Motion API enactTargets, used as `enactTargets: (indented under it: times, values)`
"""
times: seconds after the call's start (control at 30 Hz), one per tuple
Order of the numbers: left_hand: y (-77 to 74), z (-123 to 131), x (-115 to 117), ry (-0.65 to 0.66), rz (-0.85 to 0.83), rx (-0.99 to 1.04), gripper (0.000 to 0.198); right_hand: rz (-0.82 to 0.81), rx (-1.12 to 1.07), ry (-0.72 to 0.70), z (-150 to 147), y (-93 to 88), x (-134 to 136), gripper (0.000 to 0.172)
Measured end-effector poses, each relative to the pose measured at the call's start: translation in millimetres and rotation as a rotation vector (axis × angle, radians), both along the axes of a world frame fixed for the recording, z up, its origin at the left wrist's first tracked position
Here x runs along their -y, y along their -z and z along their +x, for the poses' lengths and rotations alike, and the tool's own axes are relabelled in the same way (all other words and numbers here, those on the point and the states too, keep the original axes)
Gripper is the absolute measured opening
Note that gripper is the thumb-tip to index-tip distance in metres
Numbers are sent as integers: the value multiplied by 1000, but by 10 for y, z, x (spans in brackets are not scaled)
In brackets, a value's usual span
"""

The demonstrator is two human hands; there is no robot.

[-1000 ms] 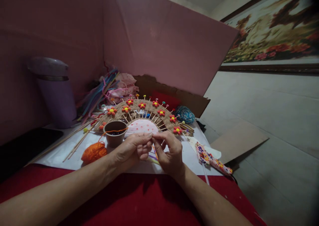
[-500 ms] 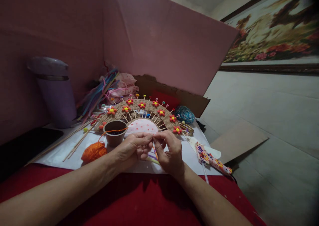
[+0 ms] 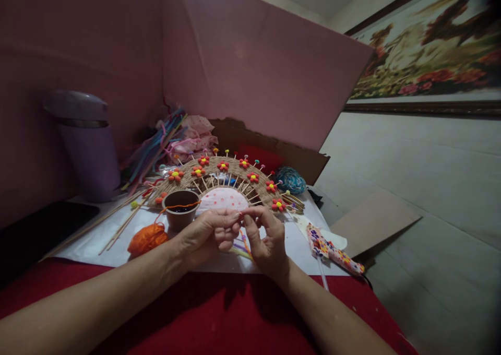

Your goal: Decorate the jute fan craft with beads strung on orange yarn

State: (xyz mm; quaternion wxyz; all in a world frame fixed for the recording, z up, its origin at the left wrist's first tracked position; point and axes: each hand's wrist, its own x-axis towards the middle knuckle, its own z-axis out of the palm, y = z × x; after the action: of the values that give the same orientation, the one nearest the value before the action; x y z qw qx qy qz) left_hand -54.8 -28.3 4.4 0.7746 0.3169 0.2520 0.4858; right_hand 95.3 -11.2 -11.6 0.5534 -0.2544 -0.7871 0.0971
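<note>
My left hand (image 3: 213, 232) and my right hand (image 3: 268, 235) meet in front of the woven arch, thumbs and forefingers pinched fingertip to fingertip. Something tiny and reddish shows between the tips, too small to name. Just behind them stands a half-round fan-like piece (image 3: 221, 163) of wrapped twine, set with red and orange flowers and bead-tipped sticks. Its white dotted centre (image 3: 223, 198) is partly hidden by my fingers. Orange yarn (image 3: 180, 206) crosses the brown cup (image 3: 180, 224) of dark liquid, left of my hands. An orange strand (image 3: 246, 245) shows below my fingers.
An orange yarn ball (image 3: 147, 238) and thin sticks (image 3: 121, 227) lie at the left, near a purple tumbler (image 3: 88, 146). Blue yarn (image 3: 290, 179) sits behind the arch. A flower-print cloth piece (image 3: 332, 251) lies right. Pink panels (image 3: 258, 62) stand behind.
My right hand's fingers have shifted slightly, the thumb drawing a little away from the left fingertips. More of the orange strand shows below. Everything else lies as before.
</note>
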Motion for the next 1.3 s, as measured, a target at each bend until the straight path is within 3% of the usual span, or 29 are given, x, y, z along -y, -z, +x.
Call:
enactTargets:
  times: [0.63,0.93,1.3]
  values:
    - [13,-7,-10,-4,71,-109,10,15,75,68,-12,34,-25,7]
    - [17,-20,-23,-5,22,-69,7,-111,10,14,-31,18,17,11]
    - [-14,-25,-3,-17,19,-26,6,-41,-10,-19,-28,27,31,7]
